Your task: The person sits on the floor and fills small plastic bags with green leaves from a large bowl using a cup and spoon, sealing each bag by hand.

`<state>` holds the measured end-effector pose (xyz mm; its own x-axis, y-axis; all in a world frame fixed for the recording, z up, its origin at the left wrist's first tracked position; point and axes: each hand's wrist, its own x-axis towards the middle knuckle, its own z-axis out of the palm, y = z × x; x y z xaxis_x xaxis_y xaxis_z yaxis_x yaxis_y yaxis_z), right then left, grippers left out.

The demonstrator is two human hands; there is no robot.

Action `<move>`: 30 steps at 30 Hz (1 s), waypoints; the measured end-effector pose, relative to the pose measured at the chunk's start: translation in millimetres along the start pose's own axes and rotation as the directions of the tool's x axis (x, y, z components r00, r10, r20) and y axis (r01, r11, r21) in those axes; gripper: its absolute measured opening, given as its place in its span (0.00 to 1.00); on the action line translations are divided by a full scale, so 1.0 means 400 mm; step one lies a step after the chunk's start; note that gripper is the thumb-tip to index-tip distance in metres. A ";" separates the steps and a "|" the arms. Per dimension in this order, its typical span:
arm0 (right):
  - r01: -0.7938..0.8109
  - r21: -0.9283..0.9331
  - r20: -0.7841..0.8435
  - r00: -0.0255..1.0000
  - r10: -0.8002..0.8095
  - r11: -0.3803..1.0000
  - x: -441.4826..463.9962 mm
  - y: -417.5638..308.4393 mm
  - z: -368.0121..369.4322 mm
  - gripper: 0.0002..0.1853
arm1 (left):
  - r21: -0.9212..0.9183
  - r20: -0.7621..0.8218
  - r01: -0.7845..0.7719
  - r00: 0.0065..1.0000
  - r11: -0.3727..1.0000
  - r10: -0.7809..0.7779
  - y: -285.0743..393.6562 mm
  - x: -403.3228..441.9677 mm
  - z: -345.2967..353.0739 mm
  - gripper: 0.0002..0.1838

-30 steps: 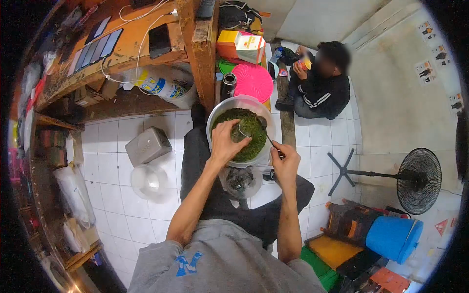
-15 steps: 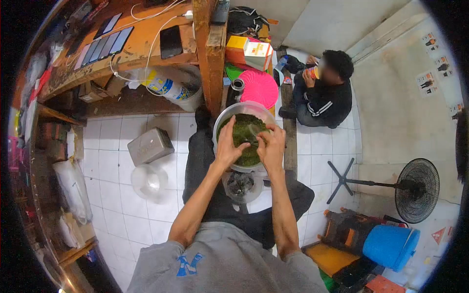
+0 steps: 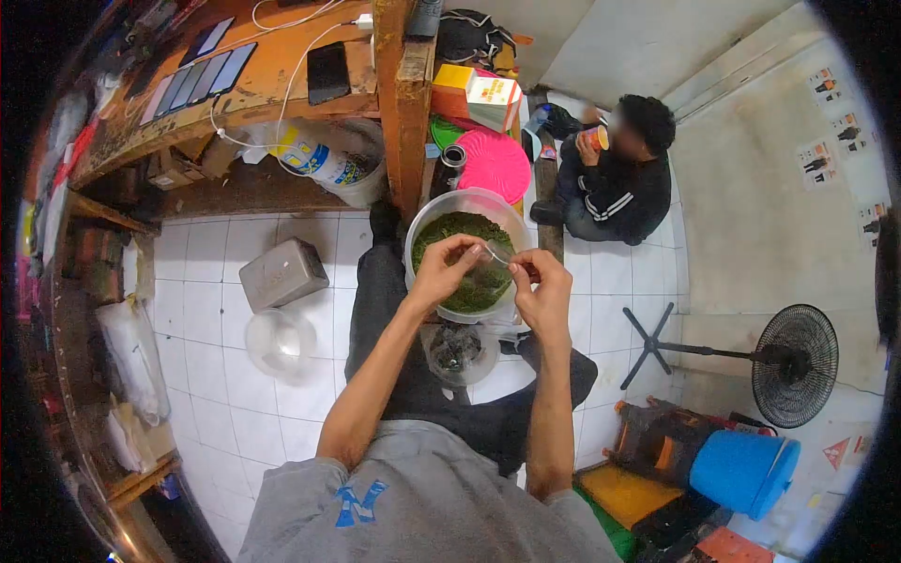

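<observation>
A round translucent tub point(image 3: 417, 218) holds a green, crumbly material point(image 3: 450, 230). Over its middle, my left hand point(image 3: 448, 270) and my right hand point(image 3: 542, 288) pinch a small clear piece point(image 3: 498, 251) between them, one at each end. It looks like thin clear plastic; its exact form is too small to tell. Just below the tub, a clear container point(image 3: 460, 355) with dark contents sits between my legs. Beyond the tub lie a pink scalloped lid point(image 3: 495, 166) and an open dark flask point(image 3: 453, 157).
Another person point(image 3: 624, 174) sits at the upper right, holding a cup. A metal box point(image 3: 283, 274) and a clear bowl point(image 3: 280, 343) are on the floor at left. Phones point(image 3: 199, 83) lie on the wooden shelf. A fan point(image 3: 793, 366) and a blue bucket point(image 3: 741, 469) are at right.
My right hand let go of a dark-handled utensil and came to the small clear piece. Both hands have since lifted off the green material, and the piece is now stretched between my fingertips.
</observation>
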<state>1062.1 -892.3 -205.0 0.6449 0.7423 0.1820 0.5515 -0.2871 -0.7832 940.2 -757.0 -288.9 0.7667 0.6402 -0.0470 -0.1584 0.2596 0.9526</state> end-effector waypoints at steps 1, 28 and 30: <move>0.001 0.011 0.001 1.000 -0.001 1.000 -0.005 0.000 -0.003 0.05 | 0.001 0.005 0.001 1.000 1.000 -0.001 0.011 -0.004 0.009 0.12; -0.277 0.397 -0.097 0.935 0.340 0.875 -0.363 0.055 0.070 0.10 | 0.388 0.010 0.072 0.997 0.919 -0.082 -0.046 -0.311 0.068 0.05; -0.436 0.461 0.015 0.875 0.485 0.773 -0.424 0.191 0.112 0.12 | 0.385 -0.015 0.140 0.989 0.912 -0.145 -0.062 -0.331 0.069 0.11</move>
<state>970.9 -1013.1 -322.2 0.8235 0.5190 -0.2290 -0.0990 -0.2661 -0.9589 859.8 -868.2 -297.9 0.7719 0.6068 -0.1894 0.2025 0.0476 0.9781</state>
